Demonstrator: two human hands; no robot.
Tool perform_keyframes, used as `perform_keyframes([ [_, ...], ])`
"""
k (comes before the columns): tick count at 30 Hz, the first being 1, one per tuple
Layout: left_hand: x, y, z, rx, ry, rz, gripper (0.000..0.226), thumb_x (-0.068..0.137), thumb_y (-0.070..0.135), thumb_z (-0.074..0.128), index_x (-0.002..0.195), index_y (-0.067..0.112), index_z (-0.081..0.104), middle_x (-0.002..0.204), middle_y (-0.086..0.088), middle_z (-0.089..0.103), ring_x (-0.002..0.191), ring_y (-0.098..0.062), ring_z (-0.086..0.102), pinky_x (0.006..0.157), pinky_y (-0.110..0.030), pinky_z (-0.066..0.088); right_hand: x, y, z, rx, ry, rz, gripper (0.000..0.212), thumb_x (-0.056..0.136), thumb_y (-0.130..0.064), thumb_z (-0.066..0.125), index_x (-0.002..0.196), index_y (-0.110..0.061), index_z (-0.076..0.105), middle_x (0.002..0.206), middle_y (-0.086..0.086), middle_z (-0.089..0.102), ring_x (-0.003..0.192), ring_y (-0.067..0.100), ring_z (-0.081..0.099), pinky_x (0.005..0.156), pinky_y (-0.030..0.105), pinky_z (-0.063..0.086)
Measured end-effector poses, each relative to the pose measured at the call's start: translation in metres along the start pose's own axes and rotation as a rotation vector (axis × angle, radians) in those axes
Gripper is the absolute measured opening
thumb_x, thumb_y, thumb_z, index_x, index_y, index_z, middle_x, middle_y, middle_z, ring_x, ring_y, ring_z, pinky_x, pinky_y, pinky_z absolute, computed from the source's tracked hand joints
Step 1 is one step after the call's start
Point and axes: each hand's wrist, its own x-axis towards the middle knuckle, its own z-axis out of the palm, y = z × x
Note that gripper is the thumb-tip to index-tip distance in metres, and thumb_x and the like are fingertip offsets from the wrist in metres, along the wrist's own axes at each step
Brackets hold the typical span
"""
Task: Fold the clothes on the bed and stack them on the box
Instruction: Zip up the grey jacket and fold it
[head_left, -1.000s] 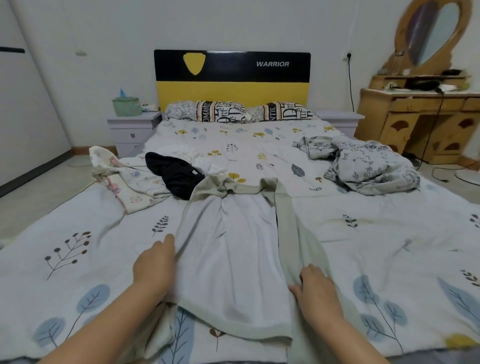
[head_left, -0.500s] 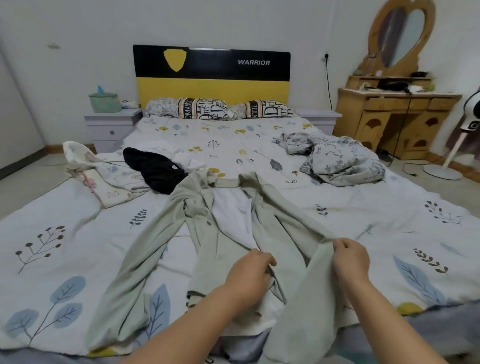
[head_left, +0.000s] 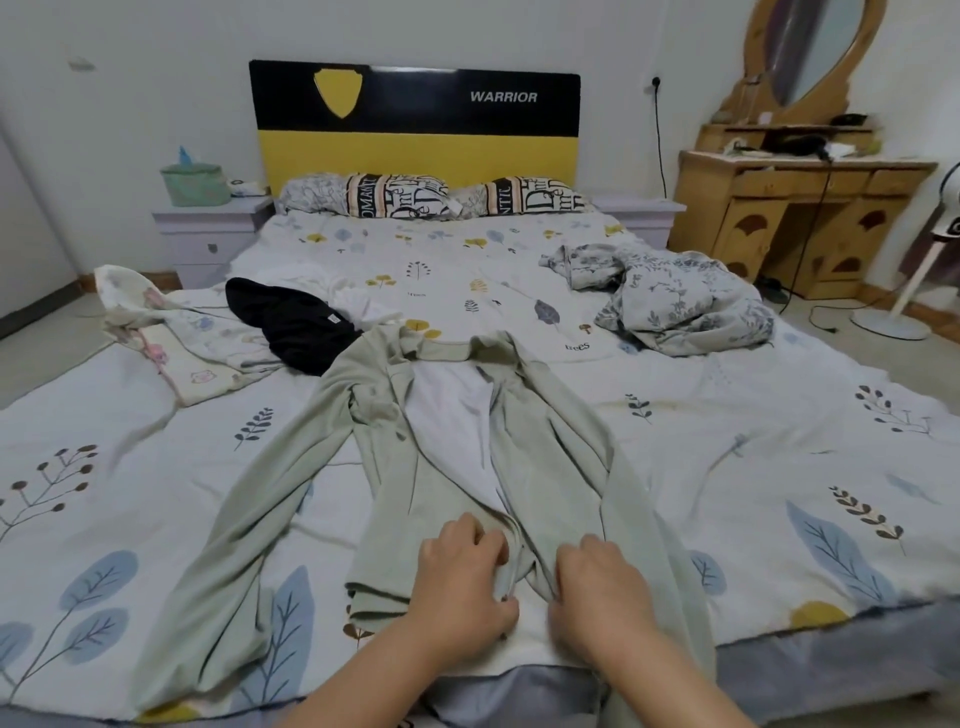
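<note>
A pale green jacket (head_left: 550, 467) with a white lining lies spread face up on the bed (head_left: 753, 447), its sleeves reaching toward the near edge. My left hand (head_left: 462, 577) and my right hand (head_left: 597, 597) sit side by side at its lower front. Both pinch the hem edges of the two front panels. A black garment (head_left: 296, 327) and a cream printed garment (head_left: 171, 338) lie at the left. A grey floral garment (head_left: 675, 301) is crumpled at the right. No box is in view.
Two pillows (head_left: 395, 195) lean at the yellow and black headboard (head_left: 415, 124). A bedside table (head_left: 208, 234) with a green tissue box stands left. A wooden dresser (head_left: 800, 208) with a mirror, a cable and a fan stand (head_left: 904, 306) are at the right.
The jacket's front panels have been laid over the lining. Both hands came down and together from holding the right panel up to pinching the hem at the middle.
</note>
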Motion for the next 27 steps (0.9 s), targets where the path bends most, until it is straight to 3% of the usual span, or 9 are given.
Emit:
perform_keyframes([
  [6, -0.012, 0.004, 0.002, -0.234, 0.435, -0.027, 0.008, 0.068, 0.020, 0.055, 0.074, 0.019, 0.061, 0.077, 0.007, 0.052, 0.052, -0.006, 0.047, 0.047, -0.008, 0.024, 0.000, 0.001, -0.018, 0.443, 0.275, 0.101, 0.026, 0.087, -0.020, 0.050, 0.065, -0.020, 0.035, 0.066, -0.002, 0.044, 0.068, 0.023, 0.045, 0.060, 0.032, 0.034],
  [11, -0.022, 0.010, -0.013, -0.485, 0.524, -0.103, 0.023, 0.083, 0.003, 0.055, 0.085, 0.021, 0.069, 0.070, 0.023, 0.059, 0.061, 0.010, 0.051, 0.062, 0.000, 0.035, 0.004, -0.015, -0.032, 0.940, 0.437, 0.068, 0.011, 0.081, -0.012, 0.064, 0.072, -0.011, 0.058, 0.055, -0.002, 0.044, 0.054, 0.013, 0.041, 0.055, 0.023, 0.035],
  [14, -0.029, 0.014, -0.018, -0.754, 0.362, -0.209, 0.040, 0.090, 0.002, 0.049, 0.078, 0.038, 0.062, 0.067, 0.014, 0.066, 0.053, -0.004, 0.063, 0.064, -0.021, 0.053, 0.006, -0.028, -0.034, 1.119, 0.368, 0.068, 0.007, 0.083, -0.010, 0.066, 0.076, -0.010, 0.063, 0.048, -0.007, 0.046, 0.046, 0.006, 0.042, 0.054, 0.021, 0.039],
  [17, -0.026, 0.014, -0.026, -1.045, 0.261, -0.346, 0.024, 0.090, 0.021, 0.049, 0.080, 0.038, 0.063, 0.063, 0.006, 0.063, 0.065, -0.033, 0.062, 0.073, -0.049, 0.056, 0.003, -0.043, -0.040, 1.413, 0.112, 0.057, 0.017, 0.093, 0.000, 0.049, 0.095, -0.008, 0.064, 0.062, 0.004, 0.059, 0.050, 0.012, 0.053, 0.051, 0.023, 0.050],
  [19, -0.024, 0.010, -0.031, -1.120, 0.205, -0.403, 0.005, 0.079, 0.036, 0.060, 0.079, 0.033, 0.064, 0.055, 0.001, 0.056, 0.061, -0.028, 0.058, 0.069, -0.048, 0.057, -0.002, -0.049, -0.044, 1.576, -0.053, 0.050, 0.027, 0.095, 0.005, 0.041, 0.098, -0.014, 0.060, 0.074, 0.009, 0.065, 0.057, 0.013, 0.061, 0.055, 0.018, 0.054],
  [21, -0.023, 0.005, -0.033, -1.049, 0.188, -0.385, 0.007, 0.080, 0.028, 0.067, 0.078, 0.025, 0.062, 0.051, 0.001, 0.056, 0.052, -0.014, 0.055, 0.055, -0.028, 0.053, -0.007, -0.050, -0.044, 1.613, -0.122, 0.040, 0.026, 0.092, 0.006, 0.044, 0.095, -0.014, 0.061, 0.080, 0.010, 0.069, 0.064, 0.013, 0.065, 0.060, 0.018, 0.055],
  [23, -0.022, 0.003, -0.036, -1.079, 0.203, -0.399, 0.017, 0.090, 0.015, 0.058, 0.074, 0.012, 0.060, 0.050, 0.003, 0.051, 0.047, -0.005, 0.049, 0.046, -0.017, 0.043, -0.010, -0.048, -0.037, 1.501, -0.006, 0.066, 0.023, 0.088, 0.005, 0.050, 0.084, -0.013, 0.064, 0.072, 0.007, 0.066, 0.062, 0.014, 0.060, 0.059, 0.025, 0.052],
  [25, -0.021, 0.001, -0.036, -1.217, 0.165, -0.482, 0.026, 0.095, 0.013, 0.050, 0.071, 0.006, 0.059, 0.059, -0.004, 0.051, 0.055, -0.008, 0.052, 0.050, -0.019, 0.046, -0.011, -0.042, -0.026, 1.188, 0.192, 0.105, 0.024, 0.083, -0.007, 0.056, 0.060, -0.015, 0.058, 0.058, 0.003, 0.057, 0.057, 0.016, 0.051, 0.060, 0.034, 0.049],
  [27, -0.019, 0.002, -0.037, -1.382, 0.142, -0.527, 0.026, 0.096, 0.016, 0.049, 0.076, 0.003, 0.059, 0.069, -0.014, 0.054, 0.066, -0.020, 0.054, 0.058, -0.027, 0.048, -0.017, -0.043, -0.019, 0.982, 0.111, 0.103, 0.038, 0.083, -0.028, 0.057, 0.049, -0.012, 0.053, 0.046, 0.002, 0.051, 0.049, 0.018, 0.048, 0.055, 0.035, 0.045],
])
